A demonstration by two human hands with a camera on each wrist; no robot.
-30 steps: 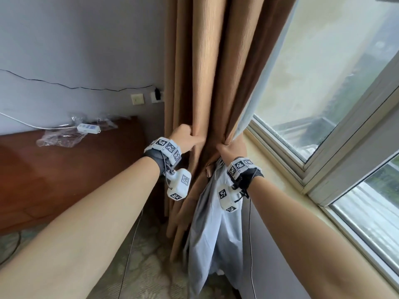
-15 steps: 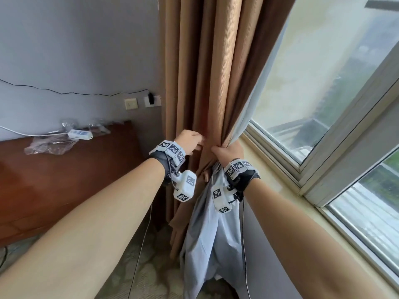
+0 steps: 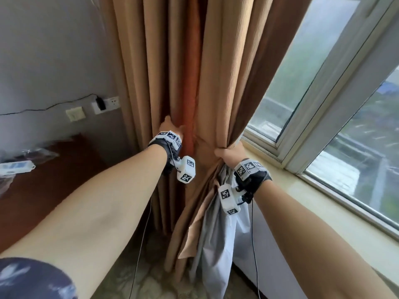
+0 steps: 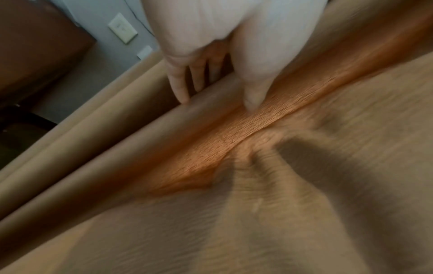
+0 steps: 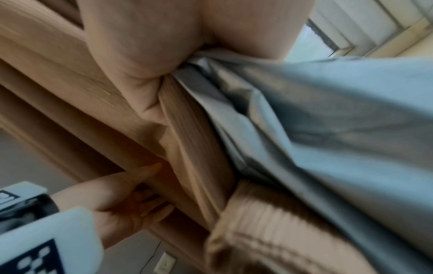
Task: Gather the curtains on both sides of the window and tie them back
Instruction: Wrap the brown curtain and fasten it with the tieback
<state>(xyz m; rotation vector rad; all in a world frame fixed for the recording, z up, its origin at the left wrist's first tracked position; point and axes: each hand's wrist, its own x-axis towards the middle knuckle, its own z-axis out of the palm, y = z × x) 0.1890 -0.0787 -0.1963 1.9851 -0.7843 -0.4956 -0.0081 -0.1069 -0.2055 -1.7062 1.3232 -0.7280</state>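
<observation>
This looks like a room in a home or a hotel, maybe a bedroom. Long tan curtains (image 3: pixel 179 83) with a pale grey lining (image 3: pixel 218 234) hang from high up down to the floor beside a big window (image 3: pixel 336 104) with a white frame and a wide sill (image 3: pixel 319 212). The grey wall (image 3: pixel 43 50) has a light switch (image 3: pixel 75 113) and a socket (image 3: pixel 105 104) with a black plug in it. A dark brown wooden bench (image 3: pixel 43 186) stands by the wall. The floor (image 3: pixel 151 277) has a swirly pattern.
</observation>
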